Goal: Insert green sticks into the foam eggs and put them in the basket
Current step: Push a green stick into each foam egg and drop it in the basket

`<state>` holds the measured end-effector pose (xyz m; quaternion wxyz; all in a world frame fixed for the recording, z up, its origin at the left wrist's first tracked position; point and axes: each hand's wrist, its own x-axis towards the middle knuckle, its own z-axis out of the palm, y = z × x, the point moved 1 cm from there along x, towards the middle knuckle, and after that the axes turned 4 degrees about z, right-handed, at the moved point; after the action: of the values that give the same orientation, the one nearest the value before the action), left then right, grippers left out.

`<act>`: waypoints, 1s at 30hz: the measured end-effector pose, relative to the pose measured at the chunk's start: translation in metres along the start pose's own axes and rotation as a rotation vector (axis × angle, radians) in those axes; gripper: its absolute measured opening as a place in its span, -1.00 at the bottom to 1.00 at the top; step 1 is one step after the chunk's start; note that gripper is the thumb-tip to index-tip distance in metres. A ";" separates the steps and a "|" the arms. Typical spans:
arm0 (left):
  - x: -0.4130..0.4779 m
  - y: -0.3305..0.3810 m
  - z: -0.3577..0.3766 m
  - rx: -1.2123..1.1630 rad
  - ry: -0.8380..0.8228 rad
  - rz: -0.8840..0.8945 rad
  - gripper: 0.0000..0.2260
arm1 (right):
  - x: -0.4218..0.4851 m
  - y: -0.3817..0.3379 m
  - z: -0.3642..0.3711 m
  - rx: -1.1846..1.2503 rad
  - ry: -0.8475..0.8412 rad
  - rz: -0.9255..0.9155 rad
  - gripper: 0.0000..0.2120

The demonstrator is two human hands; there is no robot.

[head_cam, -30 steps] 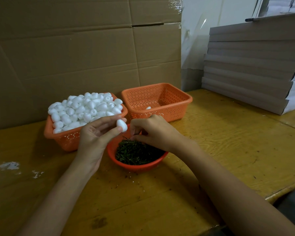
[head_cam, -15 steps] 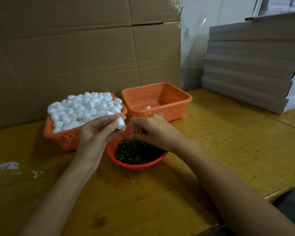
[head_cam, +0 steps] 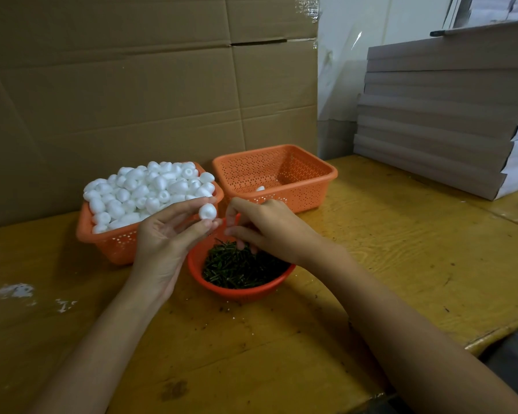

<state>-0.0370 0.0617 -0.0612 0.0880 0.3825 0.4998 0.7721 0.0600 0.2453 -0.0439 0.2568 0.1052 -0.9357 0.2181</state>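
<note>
My left hand (head_cam: 165, 243) holds one white foam egg (head_cam: 207, 211) between thumb and fingertips, above the far rim of the round orange bowl (head_cam: 240, 291) of green sticks (head_cam: 240, 267). My right hand (head_cam: 269, 231) hovers over the bowl, with its curled forefinger and thumb pinching a thin green stick right beside the egg. The stick is mostly hidden by the fingers. The left orange basket (head_cam: 111, 243) is heaped with foam eggs (head_cam: 150, 189). In the right orange basket (head_cam: 299, 201) one egg (head_cam: 260, 188) shows.
Large cardboard sheets stand behind the baskets. A stack of flat grey boxes (head_cam: 443, 121) sits on the table at the back right. White foam crumbs (head_cam: 15, 291) lie on the yellow wooden table (head_cam: 401, 258) at the left. The table's front edge runs at the lower right.
My left hand has turned the egg and brought it closer to my right hand. My right hand has lifted slightly from the sticks toward the egg.
</note>
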 end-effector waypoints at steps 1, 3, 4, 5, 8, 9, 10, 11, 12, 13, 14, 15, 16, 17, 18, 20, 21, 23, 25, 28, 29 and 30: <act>0.000 0.000 0.000 -0.009 0.003 -0.003 -0.66 | 0.000 0.000 0.000 -0.002 0.000 -0.005 -0.88; 0.000 0.000 0.001 -0.015 0.004 -0.003 -0.68 | -0.001 -0.001 -0.001 -0.008 -0.001 -0.006 -0.88; 0.000 0.000 0.001 -0.012 0.001 -0.001 -0.69 | -0.001 -0.001 -0.002 -0.017 0.004 -0.002 -0.88; 0.000 0.000 0.001 -0.008 -0.001 0.000 -0.68 | -0.001 -0.002 -0.002 -0.030 0.014 0.002 -0.86; 0.000 -0.001 -0.001 -0.016 0.005 -0.008 -0.69 | 0.000 -0.002 -0.003 -0.073 0.061 -0.001 -0.85; 0.000 -0.001 -0.001 -0.029 0.011 -0.016 -0.69 | 0.000 -0.002 -0.002 -0.083 0.062 0.000 -0.84; 0.000 -0.001 -0.001 -0.042 0.015 -0.024 -0.69 | 0.000 -0.002 -0.002 -0.093 0.056 0.002 -0.83; -0.001 -0.001 -0.001 -0.048 0.017 -0.032 -0.69 | 0.001 -0.001 -0.002 -0.102 0.050 0.002 -0.81; -0.001 0.000 -0.001 -0.049 0.015 -0.036 -0.68 | 0.001 -0.001 -0.002 -0.108 0.049 -0.001 -0.80; -0.001 0.000 0.000 -0.045 0.010 -0.036 -0.67 | 0.001 -0.001 -0.001 -0.105 0.053 -0.006 -0.79; -0.001 0.000 0.000 -0.041 0.004 -0.033 -0.67 | 0.002 -0.001 -0.001 -0.093 0.061 -0.010 -0.78; -0.001 0.000 0.000 -0.038 0.002 -0.029 -0.67 | 0.002 -0.001 -0.002 -0.080 0.068 -0.014 -0.78; -0.001 0.000 0.000 -0.037 0.005 -0.027 -0.67 | 0.003 -0.001 -0.002 -0.069 0.076 -0.015 -0.78; -0.001 0.000 0.000 -0.039 0.012 -0.027 -0.67 | 0.003 -0.001 -0.003 -0.061 0.084 -0.018 -0.78; -0.001 0.000 0.000 -0.043 0.019 -0.027 -0.67 | 0.003 -0.002 -0.004 -0.055 0.090 -0.022 -0.79; 0.000 0.000 -0.001 -0.053 0.032 -0.026 -0.70 | 0.004 -0.002 -0.005 -0.053 0.083 -0.024 -0.83; 0.000 0.000 -0.001 -0.059 0.041 -0.026 -0.72 | 0.004 -0.003 -0.006 -0.059 0.075 -0.021 -0.83; 0.000 0.001 0.000 -0.066 0.059 -0.026 -0.73 | 0.003 -0.004 -0.006 -0.065 0.063 -0.022 -0.77; -0.001 0.002 0.002 -0.064 0.063 -0.030 -0.71 | 0.002 -0.004 -0.006 -0.052 0.074 -0.016 -0.72; -0.001 0.003 0.004 -0.048 0.055 -0.030 -0.71 | 0.001 -0.005 -0.007 0.021 0.138 0.017 -0.74; -0.001 0.003 0.004 -0.048 0.056 -0.029 -0.72 | 0.000 -0.005 -0.007 0.056 0.163 0.030 -0.78; -0.001 0.002 0.004 -0.044 0.058 -0.029 -0.74 | 0.000 -0.005 -0.007 0.088 0.186 0.041 -0.81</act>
<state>-0.0330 0.0629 -0.0590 0.0929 0.3508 0.4905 0.7923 0.0647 0.2440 -0.0370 0.3331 0.0766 -0.8992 0.2730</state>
